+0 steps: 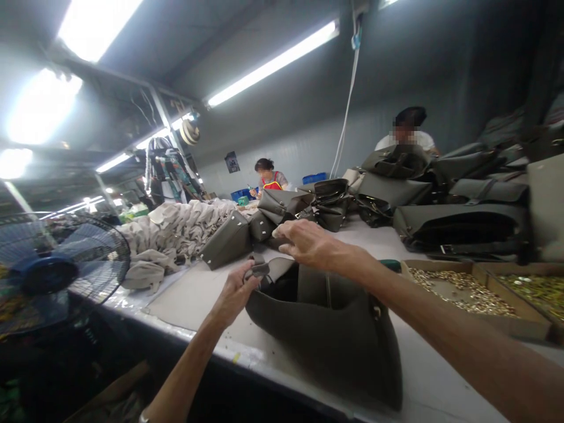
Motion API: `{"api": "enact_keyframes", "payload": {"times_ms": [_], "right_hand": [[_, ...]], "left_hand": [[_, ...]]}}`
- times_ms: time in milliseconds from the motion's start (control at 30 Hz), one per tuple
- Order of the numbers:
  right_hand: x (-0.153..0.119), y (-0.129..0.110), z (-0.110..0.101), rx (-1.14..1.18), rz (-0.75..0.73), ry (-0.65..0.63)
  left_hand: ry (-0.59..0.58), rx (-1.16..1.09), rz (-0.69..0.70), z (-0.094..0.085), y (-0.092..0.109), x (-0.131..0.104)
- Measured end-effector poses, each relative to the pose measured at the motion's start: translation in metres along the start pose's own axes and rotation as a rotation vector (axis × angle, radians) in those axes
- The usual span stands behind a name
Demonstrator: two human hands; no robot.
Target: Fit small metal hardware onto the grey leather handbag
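A dark grey-green handbag (326, 335) lies on the worktable in front of me, its opening facing up and showing a dark inside with a seam. My left hand (235, 294) is closed on a short strap tab (257, 270) at the bag's left end. Above the bag's far side, my right hand (304, 239) reaches across with its fingers stretched forward and slightly apart, holding nothing that I can see. Pale coverings show on some of its fingertips. Just beyond that hand lie more grey bags (229, 238), with small white spots at their corners.
Cardboard trays of small gold hardware (462, 291) stand at the right. Stacked handbags (462, 217) rise behind them. A heap of beige fabric pieces (176, 229) lies at the left, beside a caged fan (57, 270). Two people (271, 176) work across the table.
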State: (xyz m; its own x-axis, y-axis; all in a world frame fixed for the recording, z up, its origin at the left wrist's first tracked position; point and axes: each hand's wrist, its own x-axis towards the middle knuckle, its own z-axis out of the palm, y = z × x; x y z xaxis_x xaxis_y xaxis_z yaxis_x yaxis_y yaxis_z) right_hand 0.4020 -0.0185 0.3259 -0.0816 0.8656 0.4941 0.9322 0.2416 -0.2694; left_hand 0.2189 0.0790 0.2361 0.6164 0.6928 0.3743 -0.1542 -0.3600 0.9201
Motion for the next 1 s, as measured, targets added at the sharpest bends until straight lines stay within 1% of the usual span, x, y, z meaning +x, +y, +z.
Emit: {"api": "enact_keyframes", "payload": {"times_ms": [67,100,167,200,267,333,367,433,500,533,567,600,633,700,767,800,867,933,1000], "right_hand": [[0.0,-0.001,-0.021,-0.041,-0.053,-0.058],[-0.002,-0.001,-0.027,-0.045,-0.081,-0.096],[-0.008,0.002,-0.028,-0.009,-0.106,-0.16],[-0.013,0.004,-0.022,0.018,-0.096,-0.156],[-0.024,0.009,-0.002,0.052,-0.052,-0.087],[-0.036,0.013,0.025,0.024,0.004,-0.026],[-0.042,0.013,0.038,0.003,0.031,-0.016],[-0.052,0.012,0.059,-0.03,0.085,-0.031],[-0.059,0.006,0.071,-0.063,0.128,-0.031],[-0.061,0.003,0.073,-0.089,0.134,-0.022],[-0.063,0.0,0.074,-0.122,0.136,-0.011],[-0.064,-0.003,0.075,-0.158,0.134,0.001],[-0.065,-0.006,0.075,-0.194,0.126,0.013],[-0.067,-0.013,0.077,-0.269,0.077,0.029],[-0.071,-0.02,0.081,-0.335,-0.024,0.024],[-0.073,-0.025,0.084,-0.359,-0.093,0.018],[-0.079,-0.035,0.09,-0.377,-0.225,0.014],[-0.084,-0.044,0.094,-0.372,-0.304,0.012],[-0.089,-0.051,0.096,-0.336,-0.324,0.0]], "left_hand": [[-0.032,0.18,0.107,-0.007,0.024,0.009],[-0.049,0.281,0.167,-0.009,0.035,0.015],[-0.073,0.443,0.278,-0.008,0.049,0.025],[-0.086,0.486,0.315,-0.005,0.051,0.029],[-0.116,0.509,0.344,0.003,0.046,0.035],[-0.115,0.551,0.353,0.012,0.03,0.035],[-0.083,0.577,0.35,0.016,0.021,0.032],[0.032,0.626,0.34,0.021,0.006,0.018],[0.174,0.673,0.317,0.024,-0.001,-0.002],[0.224,0.68,0.28,0.025,-0.001,-0.014],[0.233,0.651,0.211,0.025,0.0,-0.026],[0.207,0.567,0.109,0.025,0.002,-0.037],[0.157,0.423,-0.018,0.025,0.004,-0.047],[0.043,0.019,-0.28,0.023,0.004,-0.062],[-0.022,-0.363,-0.471,0.02,-0.001,-0.069],[-0.041,-0.496,-0.53,0.018,-0.005,-0.071],[-0.09,-0.653,-0.597,0.013,-0.012,-0.073],[-0.087,-0.708,-0.611,0.008,-0.015,-0.074],[-0.055,-0.702,-0.604,0.004,-0.011,-0.078]]}}
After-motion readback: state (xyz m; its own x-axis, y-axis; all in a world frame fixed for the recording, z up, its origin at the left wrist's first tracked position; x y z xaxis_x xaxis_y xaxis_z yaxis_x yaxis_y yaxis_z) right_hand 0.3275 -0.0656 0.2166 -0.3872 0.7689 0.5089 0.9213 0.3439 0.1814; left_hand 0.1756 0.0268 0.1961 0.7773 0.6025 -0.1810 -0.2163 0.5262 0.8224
